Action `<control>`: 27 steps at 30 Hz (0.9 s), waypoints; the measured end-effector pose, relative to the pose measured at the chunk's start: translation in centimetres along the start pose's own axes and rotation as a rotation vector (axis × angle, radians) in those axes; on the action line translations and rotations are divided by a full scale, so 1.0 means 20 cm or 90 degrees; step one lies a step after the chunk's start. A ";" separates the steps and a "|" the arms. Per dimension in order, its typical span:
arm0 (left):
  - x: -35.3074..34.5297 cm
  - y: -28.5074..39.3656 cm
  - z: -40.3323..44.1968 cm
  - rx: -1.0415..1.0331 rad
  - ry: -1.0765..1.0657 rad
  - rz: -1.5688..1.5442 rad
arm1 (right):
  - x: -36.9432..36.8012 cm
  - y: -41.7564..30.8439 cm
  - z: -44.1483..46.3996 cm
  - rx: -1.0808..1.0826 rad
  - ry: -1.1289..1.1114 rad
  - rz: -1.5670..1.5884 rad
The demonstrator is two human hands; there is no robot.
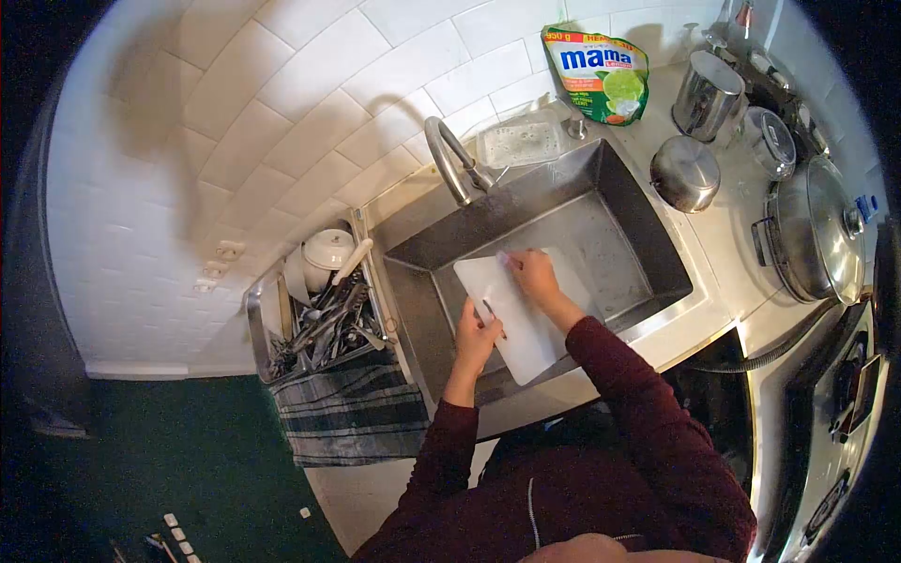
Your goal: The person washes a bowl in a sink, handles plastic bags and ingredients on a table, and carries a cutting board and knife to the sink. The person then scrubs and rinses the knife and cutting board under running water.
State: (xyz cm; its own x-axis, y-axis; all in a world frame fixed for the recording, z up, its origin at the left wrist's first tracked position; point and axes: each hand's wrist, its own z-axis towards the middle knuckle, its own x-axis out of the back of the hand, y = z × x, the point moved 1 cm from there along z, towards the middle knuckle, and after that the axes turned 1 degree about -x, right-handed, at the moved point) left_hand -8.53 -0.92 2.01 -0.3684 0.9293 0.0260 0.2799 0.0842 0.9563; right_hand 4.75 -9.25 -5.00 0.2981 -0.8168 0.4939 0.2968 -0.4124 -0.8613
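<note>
A white cutting board [527,338] is tilted over the sink [615,235]. My left hand [476,340] grips its left edge, the thumb lying on the face. A thin dark mark or slot shows beside that thumb; I cannot tell which. Near the board's upper end, my right hand [535,280] is closed on a small pale-pink scrubber [507,259] and presses it against the surface. The fingers hide most of the scrubber. Behind the board, the grey faucet [446,159] arches over the sink's back edge.
Left of the sink stands a dish rack [324,324] full of cutlery, with a white pot [328,250] and a striped towel [352,413]. A green mama pouch [598,77] and a clear tray [519,143] are behind. Right are a steel bowl [685,174] and a lidded pot [817,235].
</note>
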 end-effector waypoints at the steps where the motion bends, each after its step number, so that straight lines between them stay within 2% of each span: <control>1: 0.00 0.01 0.00 0.006 -0.005 -0.009 | 0.00 0.06 0.02 -0.073 -0.031 -0.038; 2: 0.01 0.02 0.00 0.012 -0.012 -0.019 | 0.07 -0.06 -0.01 -0.016 0.019 -0.029; 6: 0.03 -0.02 0.04 -0.009 -0.026 0.009 | 0.08 -0.38 -0.06 0.091 -0.015 0.123; 9: 0.04 -0.03 0.05 -0.035 -0.032 0.060 | 0.07 -0.30 0.01 0.072 0.004 0.111; 13: 0.00 0.02 0.04 -0.034 -0.014 0.032 | 0.03 -0.10 0.09 0.038 -0.011 0.029; 14: 0.01 0.01 0.04 -0.034 -0.012 0.024 | 0.05 -0.18 0.08 0.019 -0.061 0.060; 17: 0.01 0.04 0.03 0.004 -0.019 0.059 | 0.09 -0.42 -0.05 0.114 0.004 0.158; 18: 0.01 0.05 0.03 0.021 -0.024 0.084 | 0.12 -0.44 -0.06 0.098 0.006 0.160; 21: 0.03 -0.03 0.05 -0.037 -0.024 0.020 | 0.06 -0.16 -0.08 0.078 0.042 0.067; 24: 0.04 -0.02 0.03 0.019 -0.006 0.029 | 0.03 0.23 -0.06 0.007 0.004 -0.133; 27: 0.02 0.01 0.02 -0.028 -0.001 -0.001 | -0.10 0.61 0.02 -0.031 -0.023 -0.220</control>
State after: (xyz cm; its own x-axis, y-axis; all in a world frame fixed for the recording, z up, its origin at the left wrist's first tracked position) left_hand -8.19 -0.36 2.09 -0.3673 0.9298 0.0244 0.2402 0.0694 0.9682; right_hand 8.14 -12.43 -16.39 0.2201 -0.6113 0.7602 0.3427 -0.6812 -0.6470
